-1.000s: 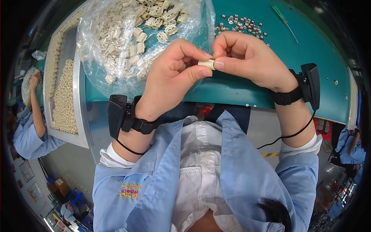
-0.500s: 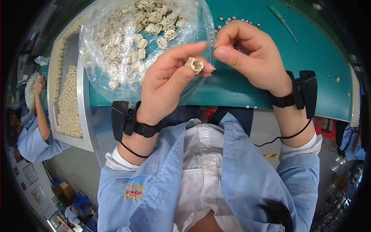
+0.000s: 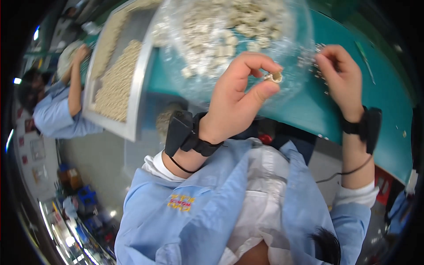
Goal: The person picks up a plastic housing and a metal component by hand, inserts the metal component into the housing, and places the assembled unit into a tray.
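Note:
Between the thumb and forefinger of my left hand (image 3: 236,95) is a small beige hollow plastic housing (image 3: 275,77), its open end showing. It is raised over the near edge of a clear plastic bag (image 3: 289,42) on the green table. More beige plastic housings (image 3: 254,20) lie heaped on the bag. My right hand (image 3: 343,81) is beyond the bag's right side, among small shiny metal pieces (image 3: 319,46) scattered on the table. Its thumb and forefinger are closed together; whatever may be between them is hidden.
To the left stands a metal-framed tray (image 3: 133,90) with rows of small beige parts (image 3: 117,84). A green-handled screwdriver (image 3: 363,53) lies at the far right of the table (image 3: 380,119). At the far left another person in a blue sleeve (image 3: 66,108) works with raised hands.
My right hand has moved away from the left, out to the scattered metal pieces. The left hand keeps the housing. The whole view has shifted and tilted, blurring the bag.

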A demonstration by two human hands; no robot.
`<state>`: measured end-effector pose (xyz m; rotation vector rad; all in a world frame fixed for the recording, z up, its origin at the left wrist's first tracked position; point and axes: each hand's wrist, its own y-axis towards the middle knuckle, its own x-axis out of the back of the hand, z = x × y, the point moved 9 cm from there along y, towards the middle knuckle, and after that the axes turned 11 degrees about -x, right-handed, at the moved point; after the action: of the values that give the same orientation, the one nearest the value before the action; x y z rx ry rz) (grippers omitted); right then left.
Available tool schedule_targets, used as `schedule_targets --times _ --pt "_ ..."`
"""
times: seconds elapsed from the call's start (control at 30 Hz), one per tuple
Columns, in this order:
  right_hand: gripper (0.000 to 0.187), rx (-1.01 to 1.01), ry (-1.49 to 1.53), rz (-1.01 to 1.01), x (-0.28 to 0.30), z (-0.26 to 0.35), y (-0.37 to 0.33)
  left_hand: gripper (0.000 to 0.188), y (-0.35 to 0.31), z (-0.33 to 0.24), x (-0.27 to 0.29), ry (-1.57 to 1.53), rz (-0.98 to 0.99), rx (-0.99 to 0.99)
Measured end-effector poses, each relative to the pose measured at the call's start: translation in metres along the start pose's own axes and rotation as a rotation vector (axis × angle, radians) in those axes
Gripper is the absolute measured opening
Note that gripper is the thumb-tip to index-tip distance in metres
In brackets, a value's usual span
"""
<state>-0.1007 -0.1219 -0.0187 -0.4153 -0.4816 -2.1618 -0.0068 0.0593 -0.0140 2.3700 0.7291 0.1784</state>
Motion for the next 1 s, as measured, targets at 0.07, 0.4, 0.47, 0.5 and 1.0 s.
schedule_targets --times 0.07,0.4,0.47,0.5,1.0 --pt "0.006 -0.002 0.024 0.017 -0.001 0.002 -0.003 0.025 0.001 -0.024 0.018 0.148 -0.030 -0.071" --pt "0.006 0.002 -0.094 0.064 -0.009 0.006 -0.006 0.023 0.000 -0.079 0.257 0.793 -0.325 0.190" --pt "0.006 0.019 -0.122 0.065 -0.011 0.008 -0.005 0.022 -0.006 -0.080 0.316 0.939 -0.345 0.258" --pt "0.006 0.025 -0.137 0.065 -0.012 0.009 -0.004 0.021 -0.012 -0.080 0.346 1.074 -0.357 0.330" --pt "0.007 -0.005 -0.111 0.039 -0.010 -0.003 0.000 0.024 -0.067 -0.061 0.464 1.506 -0.105 0.741"
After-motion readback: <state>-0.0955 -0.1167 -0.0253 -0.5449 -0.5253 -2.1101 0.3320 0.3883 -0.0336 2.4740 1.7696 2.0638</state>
